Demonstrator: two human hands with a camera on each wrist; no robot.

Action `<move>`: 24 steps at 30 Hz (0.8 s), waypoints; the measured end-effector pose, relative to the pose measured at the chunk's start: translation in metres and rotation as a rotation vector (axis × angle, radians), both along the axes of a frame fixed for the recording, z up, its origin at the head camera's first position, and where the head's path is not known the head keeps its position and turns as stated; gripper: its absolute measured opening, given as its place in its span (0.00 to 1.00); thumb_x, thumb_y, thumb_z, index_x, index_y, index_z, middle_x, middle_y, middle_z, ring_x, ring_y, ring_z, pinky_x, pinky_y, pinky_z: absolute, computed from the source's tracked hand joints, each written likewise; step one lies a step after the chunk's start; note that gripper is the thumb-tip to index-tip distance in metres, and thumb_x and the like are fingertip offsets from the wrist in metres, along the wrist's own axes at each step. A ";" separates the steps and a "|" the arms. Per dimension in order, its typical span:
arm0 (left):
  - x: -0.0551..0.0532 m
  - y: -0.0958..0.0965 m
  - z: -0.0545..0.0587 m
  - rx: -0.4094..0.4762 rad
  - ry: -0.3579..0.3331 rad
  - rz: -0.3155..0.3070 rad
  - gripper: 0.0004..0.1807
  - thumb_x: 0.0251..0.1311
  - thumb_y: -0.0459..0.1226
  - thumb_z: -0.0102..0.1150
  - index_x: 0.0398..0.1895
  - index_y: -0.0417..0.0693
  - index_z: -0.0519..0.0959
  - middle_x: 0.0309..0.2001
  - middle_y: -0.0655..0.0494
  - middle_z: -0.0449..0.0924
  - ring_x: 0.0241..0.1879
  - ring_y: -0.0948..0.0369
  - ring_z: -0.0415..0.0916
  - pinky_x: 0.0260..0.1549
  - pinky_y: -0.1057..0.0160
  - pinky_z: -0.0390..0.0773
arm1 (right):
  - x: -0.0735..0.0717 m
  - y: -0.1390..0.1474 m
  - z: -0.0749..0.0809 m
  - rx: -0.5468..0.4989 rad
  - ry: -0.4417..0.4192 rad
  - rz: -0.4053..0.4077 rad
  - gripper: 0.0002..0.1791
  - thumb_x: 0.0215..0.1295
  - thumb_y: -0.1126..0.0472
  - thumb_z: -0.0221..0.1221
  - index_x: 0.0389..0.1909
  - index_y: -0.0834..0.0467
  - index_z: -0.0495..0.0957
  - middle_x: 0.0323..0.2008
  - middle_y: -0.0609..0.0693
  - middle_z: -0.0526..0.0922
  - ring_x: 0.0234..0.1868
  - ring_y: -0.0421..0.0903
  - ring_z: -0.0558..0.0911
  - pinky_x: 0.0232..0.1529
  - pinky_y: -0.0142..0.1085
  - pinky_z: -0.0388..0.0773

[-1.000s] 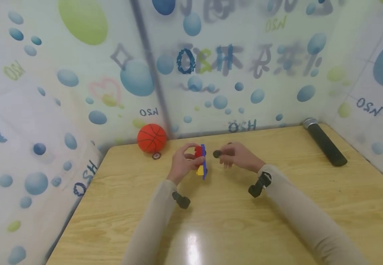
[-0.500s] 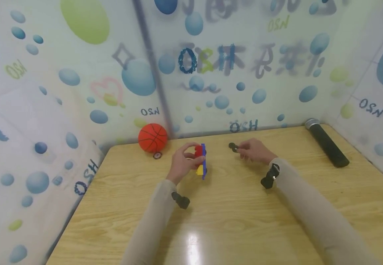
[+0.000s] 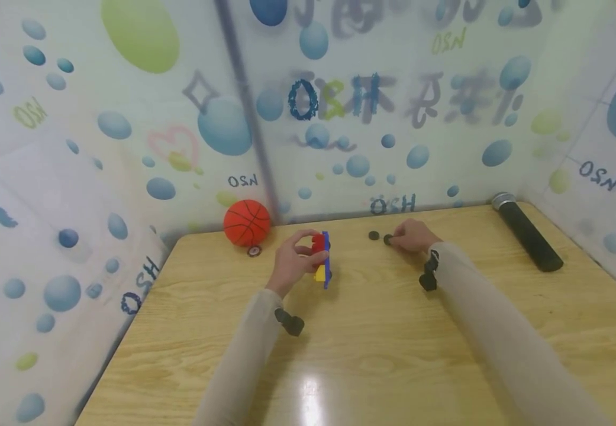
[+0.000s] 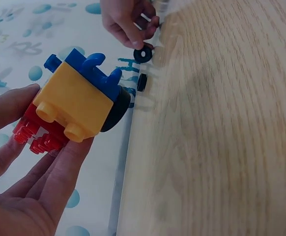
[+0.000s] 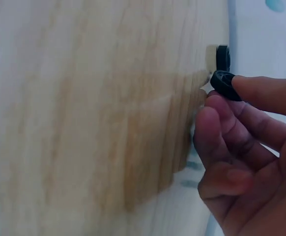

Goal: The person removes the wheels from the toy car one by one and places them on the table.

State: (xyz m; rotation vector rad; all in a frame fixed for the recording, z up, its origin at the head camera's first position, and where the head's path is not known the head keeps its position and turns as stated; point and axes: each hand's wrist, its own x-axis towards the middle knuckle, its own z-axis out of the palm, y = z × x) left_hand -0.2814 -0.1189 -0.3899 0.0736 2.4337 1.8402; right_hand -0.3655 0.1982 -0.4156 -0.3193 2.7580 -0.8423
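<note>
- The left hand [image 3: 295, 260] grips the toy vehicle [image 4: 76, 93], tipped sideways, its long axis running away from the person and its blue base [image 3: 326, 269] facing right.
- Well apart on the toy vehicle's right, the right hand [image 3: 413, 235] pinches a black wheel [image 5: 224, 84]; that sideways gap seems what counts.
- Between toy vehicle and pinched wheel lies a loose wheel [image 3: 374, 235], nearer the right hand.

On our wood-grain table [image 3: 350, 337] we see a red basketball [image 3: 247, 222]; in front of it, a small disc [image 3: 254, 251]; to its right, a black toy wheel [image 3: 374, 235] and, farther, a microphone [image 3: 529, 234].
</note>
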 end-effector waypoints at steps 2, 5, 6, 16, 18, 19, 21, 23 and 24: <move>0.000 0.000 -0.001 -0.004 0.003 0.005 0.26 0.55 0.39 0.74 0.57 0.65 0.78 0.47 0.43 0.84 0.36 0.56 0.86 0.37 0.58 0.89 | -0.004 0.003 -0.003 0.020 0.013 0.000 0.23 0.71 0.54 0.55 0.12 0.53 0.74 0.12 0.43 0.74 0.18 0.41 0.70 0.25 0.32 0.69; 0.000 0.000 -0.002 -0.009 0.006 0.007 0.26 0.55 0.39 0.74 0.57 0.64 0.78 0.46 0.44 0.84 0.36 0.56 0.86 0.36 0.59 0.89 | -0.008 0.006 -0.005 0.026 0.039 -0.016 0.23 0.70 0.53 0.55 0.13 0.54 0.75 0.12 0.43 0.75 0.19 0.41 0.72 0.25 0.32 0.69; 0.000 0.000 -0.002 -0.011 0.007 0.008 0.26 0.55 0.39 0.74 0.57 0.64 0.78 0.46 0.44 0.84 0.36 0.55 0.86 0.36 0.59 0.89 | -0.009 0.007 -0.005 0.026 0.043 -0.026 0.21 0.69 0.54 0.55 0.15 0.55 0.77 0.13 0.44 0.76 0.20 0.42 0.73 0.26 0.32 0.69; 0.000 -0.001 0.001 0.007 0.020 0.017 0.26 0.55 0.38 0.74 0.57 0.63 0.78 0.43 0.43 0.85 0.38 0.47 0.87 0.37 0.59 0.89 | -0.016 0.006 -0.013 0.041 0.148 -0.095 0.19 0.58 0.57 0.64 0.46 0.65 0.82 0.48 0.64 0.86 0.50 0.62 0.83 0.54 0.54 0.80; -0.001 -0.002 0.000 0.009 0.023 0.012 0.26 0.55 0.38 0.74 0.58 0.63 0.78 0.43 0.43 0.85 0.39 0.45 0.87 0.36 0.59 0.89 | -0.017 0.003 -0.014 0.043 0.175 -0.096 0.18 0.58 0.57 0.65 0.46 0.64 0.82 0.49 0.65 0.86 0.52 0.64 0.82 0.56 0.56 0.79; -0.001 -0.002 0.000 0.009 0.022 0.010 0.26 0.56 0.39 0.74 0.58 0.63 0.78 0.43 0.43 0.85 0.39 0.45 0.87 0.36 0.59 0.89 | -0.017 0.001 -0.014 0.050 0.188 -0.095 0.18 0.57 0.57 0.65 0.46 0.64 0.83 0.50 0.64 0.86 0.53 0.64 0.82 0.56 0.56 0.79; -0.001 -0.002 -0.001 0.012 0.023 0.009 0.27 0.56 0.39 0.74 0.59 0.63 0.78 0.43 0.44 0.85 0.39 0.45 0.87 0.36 0.59 0.89 | -0.017 -0.001 -0.013 0.045 0.206 -0.089 0.19 0.57 0.58 0.65 0.47 0.64 0.83 0.51 0.66 0.85 0.55 0.65 0.81 0.57 0.58 0.79; 0.000 -0.002 -0.002 0.015 0.025 0.011 0.26 0.56 0.39 0.74 0.58 0.63 0.78 0.43 0.44 0.84 0.36 0.49 0.87 0.36 0.58 0.89 | -0.017 -0.003 -0.013 0.056 0.212 -0.085 0.19 0.58 0.58 0.64 0.48 0.63 0.82 0.54 0.66 0.83 0.57 0.66 0.79 0.59 0.58 0.78; 0.000 -0.002 -0.002 0.015 0.027 0.013 0.26 0.56 0.39 0.74 0.58 0.63 0.78 0.43 0.44 0.84 0.35 0.51 0.87 0.36 0.58 0.89 | -0.017 -0.004 -0.014 0.056 0.208 -0.085 0.19 0.59 0.58 0.64 0.49 0.62 0.82 0.56 0.66 0.82 0.60 0.67 0.78 0.60 0.59 0.77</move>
